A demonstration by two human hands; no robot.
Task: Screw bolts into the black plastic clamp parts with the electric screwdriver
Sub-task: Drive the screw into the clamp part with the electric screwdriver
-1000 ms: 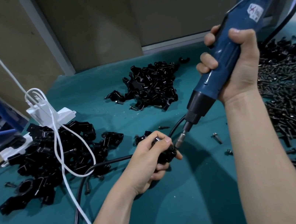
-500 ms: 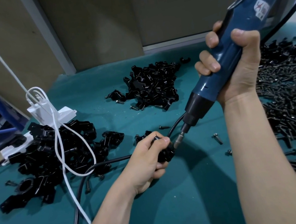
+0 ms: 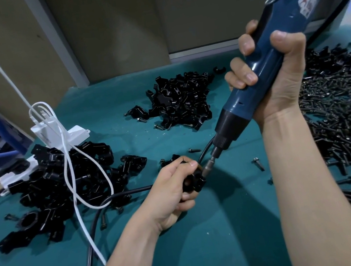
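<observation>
Left hand (image 3: 170, 193) grips a clamp part (image 3: 194, 180); right hand (image 3: 275, 75) holds the electric screwdriver (image 3: 271, 48), bit on it; bare green mat (image 3: 232, 238) lies below

Electric screwdriver (image 3: 274, 66), blue body: one white label (image 3: 308, 2) near the upper end, bearing a red mark and small dark print, too blurred to make out. No word or number legible.

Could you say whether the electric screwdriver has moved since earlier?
Yes, slightly: the electric screwdriver edged left, away from the loose bolt, toward the clamp part.
</observation>
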